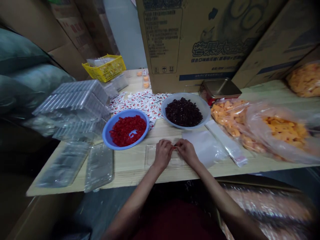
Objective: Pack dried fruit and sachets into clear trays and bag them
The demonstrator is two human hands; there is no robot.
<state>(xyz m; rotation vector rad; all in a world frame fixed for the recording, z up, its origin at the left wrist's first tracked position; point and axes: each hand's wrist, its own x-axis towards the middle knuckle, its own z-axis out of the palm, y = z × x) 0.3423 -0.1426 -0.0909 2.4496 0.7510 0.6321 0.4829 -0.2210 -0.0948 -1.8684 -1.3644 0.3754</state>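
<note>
My left hand is closed in a pinch above a clear plastic tray near the table's front edge. A small red piece shows at its fingertips. Close beside it, my right hand is pinched too, its fingertips almost meeting those of the left; a dark speck shows there, too small to name. To the left stands a blue bowl of red pieces. Behind the hands, a pale bowl holds dark, raisin-like pieces.
Stacked clear trays and a yellow basket occupy the left. Small printed sachets lie behind the bowls. Plastic sleeves, bags of orange pieces and a metal tin are at right; large cartons rise behind.
</note>
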